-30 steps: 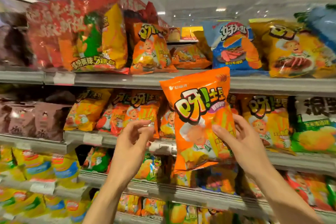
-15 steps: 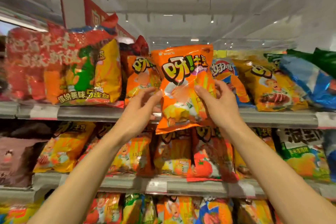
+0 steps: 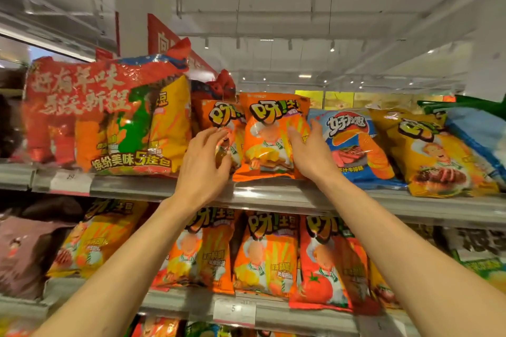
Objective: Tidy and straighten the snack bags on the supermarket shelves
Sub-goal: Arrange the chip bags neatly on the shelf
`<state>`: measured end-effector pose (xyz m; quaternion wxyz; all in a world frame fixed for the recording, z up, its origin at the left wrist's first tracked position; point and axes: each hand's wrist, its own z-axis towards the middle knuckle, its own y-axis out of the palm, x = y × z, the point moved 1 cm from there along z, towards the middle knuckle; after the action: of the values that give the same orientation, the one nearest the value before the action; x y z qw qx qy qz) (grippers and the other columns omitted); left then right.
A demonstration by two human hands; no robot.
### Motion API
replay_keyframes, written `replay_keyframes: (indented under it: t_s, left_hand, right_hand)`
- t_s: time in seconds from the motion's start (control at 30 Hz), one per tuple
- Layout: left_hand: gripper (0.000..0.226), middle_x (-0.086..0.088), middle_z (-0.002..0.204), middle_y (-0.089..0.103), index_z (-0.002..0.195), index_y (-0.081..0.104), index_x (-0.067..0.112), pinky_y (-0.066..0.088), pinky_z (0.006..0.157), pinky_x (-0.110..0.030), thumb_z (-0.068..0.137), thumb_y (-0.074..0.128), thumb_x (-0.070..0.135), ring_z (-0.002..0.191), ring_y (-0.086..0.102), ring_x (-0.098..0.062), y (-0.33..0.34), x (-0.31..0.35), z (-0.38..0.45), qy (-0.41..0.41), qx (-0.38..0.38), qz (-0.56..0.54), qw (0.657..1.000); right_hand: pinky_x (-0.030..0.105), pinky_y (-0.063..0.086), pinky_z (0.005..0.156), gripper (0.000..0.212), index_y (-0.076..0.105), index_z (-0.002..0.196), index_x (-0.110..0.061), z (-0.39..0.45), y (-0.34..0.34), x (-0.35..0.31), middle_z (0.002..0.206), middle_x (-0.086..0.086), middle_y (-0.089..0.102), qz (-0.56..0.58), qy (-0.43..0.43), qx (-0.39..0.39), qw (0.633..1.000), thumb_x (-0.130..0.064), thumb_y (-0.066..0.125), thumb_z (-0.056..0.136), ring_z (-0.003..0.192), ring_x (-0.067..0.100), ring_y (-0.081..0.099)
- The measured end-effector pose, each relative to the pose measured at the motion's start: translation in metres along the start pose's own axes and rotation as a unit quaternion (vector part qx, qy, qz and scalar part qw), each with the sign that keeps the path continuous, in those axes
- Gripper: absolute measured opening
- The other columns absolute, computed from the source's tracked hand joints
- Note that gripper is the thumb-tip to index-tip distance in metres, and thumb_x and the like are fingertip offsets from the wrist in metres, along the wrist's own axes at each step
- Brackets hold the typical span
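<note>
Right hand (image 3: pixel 306 153) lies on the front of the orange snack bag (image 3: pixel 269 137), fingers spread & nearly straight, palm at the bag's right edge, pressing it back rather than wrapping it. Left hand (image 3: pixel 204 164) is at the bag's left side w/ fingers loosely curved; fingertips meet the neighbouring orange bag (image 3: pixel 219 123) behind it, but whether they pinch anything I can't tell.

Bag stands upright on the top shelf (image 3: pixel 273 194), bottom seam at the front lip, between that same-brand neighbour on the left & a blue bag (image 3: pixel 353 142) on the right. It overlaps the neighbour a bit, so prob. needs a nudge to the right to sit square.

Handling, judging by looks: air-puffed foil pack, very light, soft, crinkly, glossy so likely slippery. Contents likely brittle, so no squeezing the middle. Best hold is at the side edges or the flat top seal, w/ flat palms for pushing. Bag looks tippy on its narrow base: could flop fwd off the lip once let go, esp. if not leaned back on the packs behind.
</note>
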<state>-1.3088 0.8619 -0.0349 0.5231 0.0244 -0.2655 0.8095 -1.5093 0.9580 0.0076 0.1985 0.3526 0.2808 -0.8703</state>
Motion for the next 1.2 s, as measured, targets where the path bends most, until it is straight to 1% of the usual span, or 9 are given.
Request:
replay_keyframes:
  t_s: [0.1,0.23,0.3,0.47,0.77,0.9,1.03,1.13,1.2]
  left_hand:
    - [0.055,-0.005,0.161,0.035,0.150,0.047,0.021,0.032,0.119,-0.046,0.098,0.063,0.028,0.150,0.029,-0.023,0.007,-0.005,0.001,-0.011,-0.025,0.030,0.999]
    - [0.057,-0.006,0.163,0.034,0.153,0.045,0.024,0.028,0.119,-0.044,0.099,0.063,0.030,0.152,0.027,-0.023,0.011,-0.004,0.006,-0.018,-0.040,0.046,0.998]
    - [0.056,-0.004,0.161,0.038,0.152,0.046,0.023,0.028,0.121,-0.044,0.099,0.064,0.029,0.151,0.029,-0.021,0.010,-0.007,0.009,-0.017,-0.051,0.027,0.998]
    - [0.053,-0.003,0.160,0.039,0.150,0.048,0.021,0.026,0.121,-0.038,0.100,0.063,0.023,0.151,0.029,-0.019,0.004,-0.012,0.011,-0.013,-0.060,-0.008,0.998]
    - [0.053,-0.003,0.164,0.035,0.154,0.043,0.021,0.025,0.124,-0.047,0.103,0.054,0.031,0.155,0.022,-0.019,0.009,-0.010,0.006,-0.014,-0.060,-0.005,0.998]
    - [0.050,-0.005,0.165,0.031,0.151,0.047,0.020,0.020,0.125,-0.047,0.103,0.054,0.033,0.156,0.017,-0.022,0.008,0.003,0.003,-0.010,-0.030,0.011,0.999]
    - [0.041,-0.005,0.149,0.048,0.134,0.062,0.016,0.031,0.115,-0.042,0.099,0.056,0.037,0.143,0.036,-0.023,0.017,0.028,0.002,0.047,0.000,0.004,0.999]
    - [0.044,-0.005,0.137,0.055,0.128,0.064,0.016,0.038,0.111,-0.044,0.095,0.052,0.043,0.133,0.046,-0.024,0.031,0.050,0.008,0.070,-0.016,-0.006,0.997]
    - [0.044,-0.006,0.137,0.055,0.129,0.063,0.017,0.039,0.109,-0.045,0.096,0.051,0.043,0.133,0.045,-0.025,0.042,0.063,0.010,0.080,-0.027,-0.006,0.996]
  right_hand:
    - [0.050,0.034,0.118,0.069,0.017,0.161,-0.019,-0.001,0.002,0.000,0.164,0.010,0.031,-0.073,-0.058,0.010,0.996,-0.054,0.038,0.106,0.147,0.034,0.036]
    - [0.056,0.035,0.117,0.090,0.019,0.159,-0.031,-0.014,0.011,0.001,0.168,0.006,0.015,-0.148,-0.104,-0.024,0.983,-0.082,0.039,0.088,0.149,0.035,0.030]
    - [0.053,0.027,0.122,0.095,0.012,0.162,-0.031,-0.011,0.013,0.003,0.171,0.005,0.001,-0.176,-0.100,-0.058,0.978,-0.079,0.047,0.088,0.155,0.034,0.019]
    - [0.051,0.028,0.122,0.096,0.016,0.162,-0.024,0.011,-0.002,0.018,0.170,0.009,0.006,-0.211,-0.084,-0.079,0.971,-0.074,0.053,0.089,0.154,0.036,0.020]
    - [0.045,0.002,0.126,0.092,0.002,0.164,-0.025,0.006,-0.001,0.024,0.171,0.014,-0.011,-0.292,-0.073,-0.128,0.945,-0.075,0.035,0.095,0.158,0.031,-0.010]
    - [0.038,0.023,0.120,0.080,0.029,0.160,-0.023,-0.003,-0.026,0.013,0.169,0.007,0.019,-0.182,-0.103,-0.120,0.970,-0.069,0.044,0.096,0.156,0.023,0.018]
    - [0.036,0.049,0.102,0.058,0.052,0.144,-0.023,-0.010,-0.066,0.016,0.140,-0.002,0.057,-0.159,-0.134,-0.053,0.977,-0.056,0.058,0.096,0.123,0.015,0.057]
    - [0.033,0.053,0.083,0.038,0.065,0.125,-0.022,-0.008,-0.105,0.028,0.115,-0.005,0.068,-0.196,-0.142,0.041,0.969,-0.048,0.061,0.097,0.096,0.011,0.064]
    - [0.033,0.047,0.078,0.036,0.069,0.117,-0.019,-0.007,-0.129,0.036,0.109,0.003,0.069,-0.253,-0.135,0.094,0.954,-0.048,0.059,0.098,0.097,0.021,0.065]
